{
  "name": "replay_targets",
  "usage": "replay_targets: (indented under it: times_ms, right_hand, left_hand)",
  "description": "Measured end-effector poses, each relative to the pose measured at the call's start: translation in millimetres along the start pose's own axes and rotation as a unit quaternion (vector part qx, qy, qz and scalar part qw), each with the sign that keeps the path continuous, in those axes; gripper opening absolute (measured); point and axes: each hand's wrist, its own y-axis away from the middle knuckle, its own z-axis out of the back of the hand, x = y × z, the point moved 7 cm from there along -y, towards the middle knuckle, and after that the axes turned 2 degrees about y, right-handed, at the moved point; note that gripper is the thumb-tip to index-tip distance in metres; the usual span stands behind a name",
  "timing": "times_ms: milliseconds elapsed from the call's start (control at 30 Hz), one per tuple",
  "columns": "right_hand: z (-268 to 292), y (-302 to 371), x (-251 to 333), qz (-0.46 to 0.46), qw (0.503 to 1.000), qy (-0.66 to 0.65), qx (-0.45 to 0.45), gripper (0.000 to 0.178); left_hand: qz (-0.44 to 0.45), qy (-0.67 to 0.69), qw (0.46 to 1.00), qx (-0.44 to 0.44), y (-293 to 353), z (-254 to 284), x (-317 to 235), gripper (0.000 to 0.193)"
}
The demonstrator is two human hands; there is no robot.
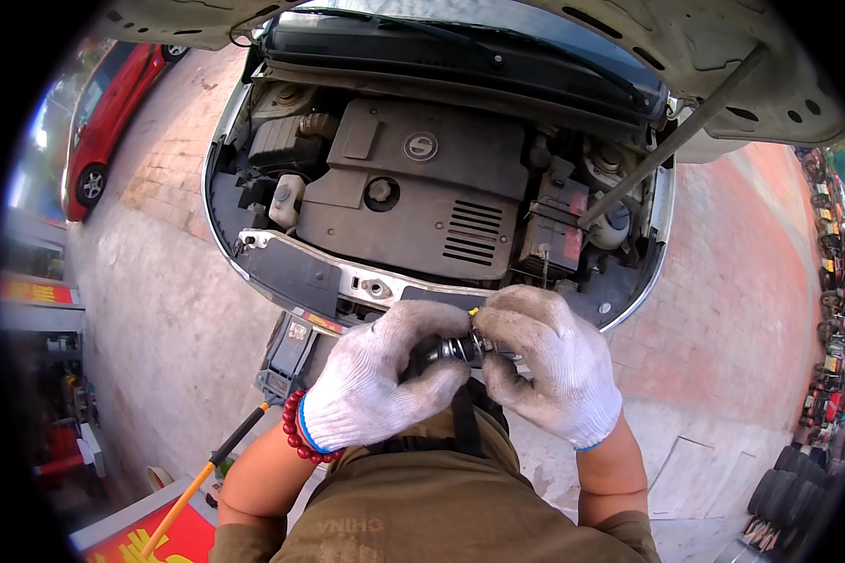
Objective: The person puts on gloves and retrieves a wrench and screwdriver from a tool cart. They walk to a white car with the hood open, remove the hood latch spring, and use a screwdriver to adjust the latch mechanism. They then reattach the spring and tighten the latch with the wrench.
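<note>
In front of my body, both gloved hands are raised close together near the front edge of the engine bay. My left hand (371, 385) is closed round the dark end of a small cylindrical part (455, 350) with shiny metal rings. The fingers of my right hand (559, 366) pinch its other end. A small yellow piece (474, 311) shows between the fingertips; whether it belongs to the part, I cannot tell. My fingers hide much of the part. Both gloves are white knit with greyed fingers, and a red bead bracelet (302, 433) circles my left wrist.
Beyond my hands lies a car's engine bay with a dark plastic engine cover (394, 225) and a battery (556, 225). A prop rod (671, 141) supports the raised hood. At lower left stands a grey jack (291, 347) with an orange handle (183, 502).
</note>
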Motion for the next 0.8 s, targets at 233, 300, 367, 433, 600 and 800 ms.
replay_targets:
  times_ms: [233, 300, 367, 433, 600, 800]
  right_hand:
    - [-7.7, 0.7, -2.3, 0.043, 0.999, -0.003, -0.008, 0.05]
    - [-7.3, -3.6, -4.5, 0.054, 0.998, -0.037, -0.023, 0.049]
    - [-5.8, -6.5, -6.9, 0.053, 0.994, -0.093, -0.026, 0.048]
    - [-4.7, -4.8, -12.0, 0.032, 0.985, -0.168, -0.016, 0.047]
    - [-0.2, -9.4, -8.4, 0.004, 0.984, -0.177, 0.028, 0.044]
    - [-0.6, -8.2, -9.9, -0.016, 0.971, -0.237, 0.02, 0.043]
  left_hand:
    - [0.155, 0.219, 0.963, 0.03, -1.9, -6.0, 15.1, 0.035]
    - [0.178, 0.247, 0.952, 0.034, -4.8, -3.4, 15.0, 0.038]
    - [0.132, 0.247, 0.96, 0.01, -6.3, -1.4, 11.4, 0.043]
    - [0.018, 0.218, 0.975, -0.034, -2.1, -5.8, 9.8, 0.048]
    - [-0.084, -0.076, 0.993, -0.046, 6.7, 1.6, -10.1, 0.059]
    - [-0.177, -0.157, 0.971, -0.019, -1.3, 0.5, -34.7, 0.056]
